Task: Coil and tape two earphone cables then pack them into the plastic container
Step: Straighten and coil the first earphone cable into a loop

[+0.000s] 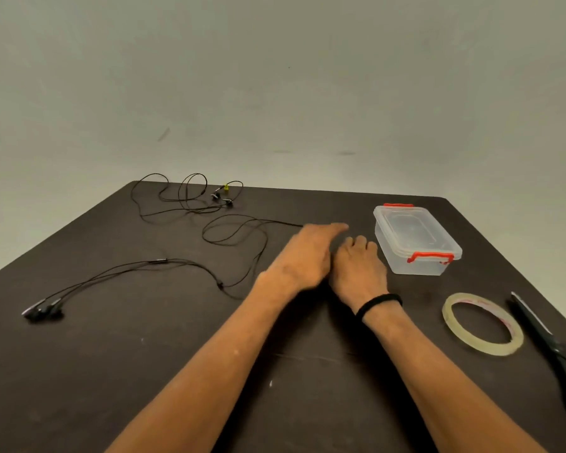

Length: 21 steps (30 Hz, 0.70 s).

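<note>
Left hand (304,253): reaching over the surface (144,354), fingers lying straight, grip holding nothing; its fingertips are meeting the near cable's end.
Right hand (360,269): lying just beside the left, fingers curling; cannot tell whether the grip is holding anything.
Near earphone cable (190,266): sprawling uncoiled at 9 o'clock from the hands.
Far earphone cable (190,197): lying loose at 11 o'clock.
Plastic container (417,240): sitting lidded at 2 o'clock.
Tape roll (482,323): lying at 4 o'clock, scissors (549,341) just beside.

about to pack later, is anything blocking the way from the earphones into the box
Yes: the box has its lid on, red clips down. Both earphones lie loose on the table left of it; only the hands sit between.
</note>
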Available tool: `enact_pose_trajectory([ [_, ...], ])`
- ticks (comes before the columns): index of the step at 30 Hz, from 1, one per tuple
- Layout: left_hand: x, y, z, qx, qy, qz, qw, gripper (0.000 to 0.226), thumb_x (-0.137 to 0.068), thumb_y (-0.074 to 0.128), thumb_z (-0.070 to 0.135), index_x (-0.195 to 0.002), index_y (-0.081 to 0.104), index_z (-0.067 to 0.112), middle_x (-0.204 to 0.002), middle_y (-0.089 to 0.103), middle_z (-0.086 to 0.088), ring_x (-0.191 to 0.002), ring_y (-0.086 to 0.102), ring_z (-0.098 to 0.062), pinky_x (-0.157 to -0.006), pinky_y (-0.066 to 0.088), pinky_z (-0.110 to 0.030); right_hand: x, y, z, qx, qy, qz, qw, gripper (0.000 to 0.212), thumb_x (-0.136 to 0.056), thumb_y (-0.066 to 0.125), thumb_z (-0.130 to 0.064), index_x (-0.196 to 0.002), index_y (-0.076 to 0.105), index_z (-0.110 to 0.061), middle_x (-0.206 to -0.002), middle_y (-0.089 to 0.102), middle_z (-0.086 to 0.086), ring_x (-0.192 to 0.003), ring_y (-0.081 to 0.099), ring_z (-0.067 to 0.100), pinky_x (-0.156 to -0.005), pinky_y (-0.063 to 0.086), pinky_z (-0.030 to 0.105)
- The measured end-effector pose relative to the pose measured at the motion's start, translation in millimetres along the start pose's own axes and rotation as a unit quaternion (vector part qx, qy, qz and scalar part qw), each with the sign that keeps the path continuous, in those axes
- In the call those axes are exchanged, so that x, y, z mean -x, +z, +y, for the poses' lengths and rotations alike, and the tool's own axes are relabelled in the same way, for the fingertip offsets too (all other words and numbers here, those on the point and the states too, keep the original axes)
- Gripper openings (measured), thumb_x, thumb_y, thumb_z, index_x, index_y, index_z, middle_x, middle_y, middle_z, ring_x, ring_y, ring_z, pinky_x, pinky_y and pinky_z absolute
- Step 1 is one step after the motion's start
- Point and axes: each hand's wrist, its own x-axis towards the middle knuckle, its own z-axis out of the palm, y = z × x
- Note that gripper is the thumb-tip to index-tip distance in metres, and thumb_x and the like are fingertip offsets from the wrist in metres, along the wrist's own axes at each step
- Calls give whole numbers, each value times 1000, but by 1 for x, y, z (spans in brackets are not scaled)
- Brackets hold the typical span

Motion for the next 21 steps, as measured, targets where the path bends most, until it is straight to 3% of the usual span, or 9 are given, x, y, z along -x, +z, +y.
enact_pose_trajectory([
  [2,-1,16,-9,2,-17,-5,1000,46,-91,50,9,-135,62,17,-119,74,-5,-108,68,-28,-96,55,-45,-11,12,7,-71,-10,17,997,25,-104,43,-10,-123,55,-1,-122,61,18,-111,58,36,-91,46,40],
  [3,0,19,-13,-14,-16,17,1000,44,-93,48,14,-134,63,17,-116,75,-5,-106,68,-29,-94,54,-46,-15,14,11,-164,13,38,986,18,-104,44,-11,-115,57,-4,-114,66,17,-104,62,36,-88,47,42],
  [4,1,20,-18,-41,-7,42,998,41,-95,45,20,-132,64,17,-112,75,-5,-103,68,-30,-92,53,-47,-19,13,15,-283,51,47,957,13,-106,46,-14,-109,57,-7,-104,70,14,-96,66,33,-86,52,44],
  [7,2,20,-36,-89,8,124,988,32,-104,44,29,-115,71,16,-94,71,-4,-88,61,-29,-82,50,-48,-24,7,18,-590,129,34,796,11,-108,53,-15,-100,61,-13,-80,77,4,-72,72,15,-75,62,37],
  [9,5,18,-36,-56,-21,167,984,25,-107,47,29,-105,69,17,-91,67,0,-86,55,-23,-79,47,-42,-22,3,19,-676,128,-4,725,8,-105,60,-10,-105,68,-9,-76,78,4,-65,70,11,-66,61,28],
  [12,10,13,-23,17,-47,191,980,17,-110,45,26,-102,58,20,-92,63,6,-83,52,-15,-75,44,-33,-21,-1,21,-745,103,-90,652,19,-104,61,-5,-119,70,3,-85,77,12,-71,70,14,-69,62,26],
  [15,11,6,-17,79,-47,187,978,17,-111,41,29,-102,53,23,-87,62,10,-77,59,-13,-69,51,-40,-20,-8,22,-749,59,-165,639,20,-104,56,4,-117,70,8,-85,73,14,-72,68,17,-68,61,27],
  [17,12,3,-14,68,-29,176,982,17,-111,41,31,-104,55,26,-85,61,9,-75,60,-12,-67,52,-42,-18,-13,19,-738,54,-202,641,19,-102,51,11,-108,67,3,-80,68,12,-66,63,18,-59,55,29],
  [21,13,2,-3,17,29,148,988,20,-111,41,36,-111,60,30,-89,58,9,-77,59,-13,-67,52,-39,-16,-17,19,-693,85,-235,677,25,-88,36,9,-86,53,-10,-66,50,9,-49,34,14,-49,18,30],
])
